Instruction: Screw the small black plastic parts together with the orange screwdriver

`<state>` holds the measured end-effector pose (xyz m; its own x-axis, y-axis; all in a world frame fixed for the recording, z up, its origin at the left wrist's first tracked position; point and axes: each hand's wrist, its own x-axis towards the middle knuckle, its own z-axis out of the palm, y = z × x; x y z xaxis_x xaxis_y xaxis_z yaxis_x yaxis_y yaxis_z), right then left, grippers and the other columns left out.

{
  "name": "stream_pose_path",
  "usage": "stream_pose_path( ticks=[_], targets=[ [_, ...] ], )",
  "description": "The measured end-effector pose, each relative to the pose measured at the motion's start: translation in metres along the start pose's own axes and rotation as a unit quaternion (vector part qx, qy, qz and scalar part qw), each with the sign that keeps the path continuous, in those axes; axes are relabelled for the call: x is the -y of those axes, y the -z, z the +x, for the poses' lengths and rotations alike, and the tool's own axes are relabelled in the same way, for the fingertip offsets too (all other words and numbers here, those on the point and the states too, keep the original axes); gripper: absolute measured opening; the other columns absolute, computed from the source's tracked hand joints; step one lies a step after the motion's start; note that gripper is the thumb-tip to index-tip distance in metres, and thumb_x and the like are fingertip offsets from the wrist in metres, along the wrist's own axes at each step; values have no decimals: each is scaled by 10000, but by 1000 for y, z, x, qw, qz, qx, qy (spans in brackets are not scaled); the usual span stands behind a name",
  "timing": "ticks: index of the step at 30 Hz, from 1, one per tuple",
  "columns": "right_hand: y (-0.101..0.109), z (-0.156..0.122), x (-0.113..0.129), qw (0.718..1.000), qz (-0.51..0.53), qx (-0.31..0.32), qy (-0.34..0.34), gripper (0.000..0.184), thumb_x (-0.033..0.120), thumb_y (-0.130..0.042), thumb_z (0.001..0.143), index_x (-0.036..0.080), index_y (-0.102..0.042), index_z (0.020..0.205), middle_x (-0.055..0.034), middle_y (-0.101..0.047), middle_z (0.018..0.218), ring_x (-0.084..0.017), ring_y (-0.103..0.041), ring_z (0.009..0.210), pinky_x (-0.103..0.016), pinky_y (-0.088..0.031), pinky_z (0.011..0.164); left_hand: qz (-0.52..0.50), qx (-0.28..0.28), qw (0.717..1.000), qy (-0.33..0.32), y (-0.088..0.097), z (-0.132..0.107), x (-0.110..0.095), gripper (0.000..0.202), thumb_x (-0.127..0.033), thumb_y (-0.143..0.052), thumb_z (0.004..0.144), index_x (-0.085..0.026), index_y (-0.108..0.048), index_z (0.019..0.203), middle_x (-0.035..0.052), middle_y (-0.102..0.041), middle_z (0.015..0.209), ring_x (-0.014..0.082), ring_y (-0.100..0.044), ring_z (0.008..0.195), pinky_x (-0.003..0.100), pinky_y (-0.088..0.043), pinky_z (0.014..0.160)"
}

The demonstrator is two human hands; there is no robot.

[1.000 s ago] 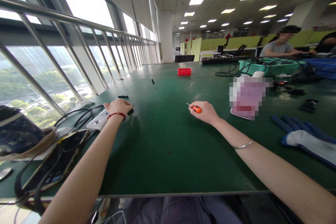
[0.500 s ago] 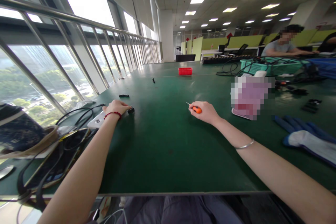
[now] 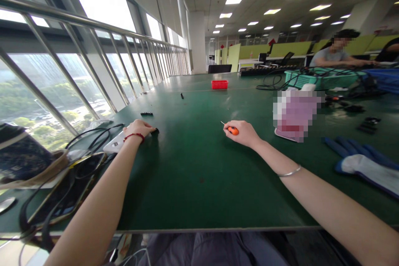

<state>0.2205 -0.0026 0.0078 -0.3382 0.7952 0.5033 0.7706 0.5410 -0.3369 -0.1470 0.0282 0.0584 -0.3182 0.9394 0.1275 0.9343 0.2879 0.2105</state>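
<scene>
My left hand [image 3: 139, 128] is at the left of the green table [image 3: 187, 183], its fingers closed on a small black part [image 3: 155, 131] whose kind I cannot make out. Beneath and beside that wrist lies a white power strip [image 3: 114, 143], partly covered by the hand. My right hand [image 3: 241, 133] is wrapped round a screwdriver [image 3: 232, 130] with an orange and black handle; its thin metal shaft points up and left. Two more small black pieces lie beyond my left hand, one a short bar [image 3: 146, 114], the other a small upright-looking piece [image 3: 182, 96].
A red box [image 3: 220, 84] stands farther back. To the right are a blurred pink item [image 3: 296, 114], a blue and white glove [image 3: 368, 168], a green basket [image 3: 330, 80] and cables. A phone-like black device [image 3: 67, 187] with cables lies left. A person [image 3: 333, 52] sits at the far right.
Almost nothing differs; the whole view has shifted very slightly. Both hands keep their places, with the black part and the screwdriver still in them.
</scene>
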Motion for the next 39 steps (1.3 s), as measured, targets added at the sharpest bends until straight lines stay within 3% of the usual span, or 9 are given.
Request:
stream_pose_path(
  ticks=[4, 10, 18, 24, 29, 34, 36, 39],
  targets=[
    [0, 0, 0, 1000, -3, 3, 0, 145, 280, -519, 767, 244, -654, 806, 6, -692, 871, -159, -610, 733, -285, -437, 644, 0, 9, 1000, 4, -1, 2, 2, 297, -440, -645, 703, -201, -706, 868, 64, -665, 950, 282, -543, 965, 430, -352, 869],
    [1, 0, 1, 1000, -2, 11, 1, 149, 282, -516, 767, 240, -653, 811, 3, -689, 869, -161, -605, 732, -286, -436, 640, -6, 34, 999, 2, -1, 4, 4, 348, -453, -647, 697, -194, -708, 922, 65, -670, 994, 239, -580, 879, 297, -411, 678],
    [0, 0, 1, 1000, -13, 14, -1, 156, 294, -515, 771, 240, -652, 822, 3, -686, 880, -160, -608, 747, -271, -422, 633, 7, 36, 999, -9, 1, 1, 1, 370, -466, -581, 747, -200, -695, 978, 61, -674, 1027, 213, -585, 911, 252, -417, 692],
    [2, -1, 2, 1000, -12, 29, -2, 169, 301, -509, 777, 237, -653, 838, -1, -682, 879, -157, -602, 743, -271, -423, 631, 27, 37, 999, -10, 2, -4, -4, 351, -443, -558, 766, -194, -690, 975, 72, -667, 1052, 239, -582, 930, 289, -427, 712],
    [2, 0, 4, 1000, -16, 25, -10, 185, 328, -504, 783, 237, -659, 829, -4, -685, 877, -166, -607, 751, -275, -419, 629, 100, 30, 993, -53, 7, -12, -13, 288, -357, -549, 773, -210, -695, 973, 79, -664, 1061, 276, -579, 986, 342, -431, 791],
    [14, 4, 17, 995, 19, -71, -69, 233, 395, -480, 804, 235, -650, 799, -9, -677, 758, -171, -597, 675, -277, -409, 612, 163, -19, 983, -81, 0, -12, -21, 227, -253, -559, 757, -207, -720, 910, 98, -682, 999, 281, -608, 945, 354, -428, 833],
    [24, 7, 23, 986, 58, -135, -82, 169, 349, -512, 776, 222, -622, 793, -6, -658, 736, -159, -578, 649, -271, -408, 616, 131, -34, 985, -111, -8, -13, -28, 228, -273, -540, 773, -208, -725, 888, 85, -693, 948, 270, -614, 920, 336, -440, 804],
    [38, 11, 30, 963, 138, -220, -79, 110, 298, -562, 722, 197, -571, 765, -8, -617, 722, -139, -536, 615, -256, -402, 594, 38, -49, 975, -214, -21, -26, -54, 226, -335, -551, 777, -226, -728, 866, 55, -696, 889, 235, -615, 874, 298, -455, 752]
  ],
)
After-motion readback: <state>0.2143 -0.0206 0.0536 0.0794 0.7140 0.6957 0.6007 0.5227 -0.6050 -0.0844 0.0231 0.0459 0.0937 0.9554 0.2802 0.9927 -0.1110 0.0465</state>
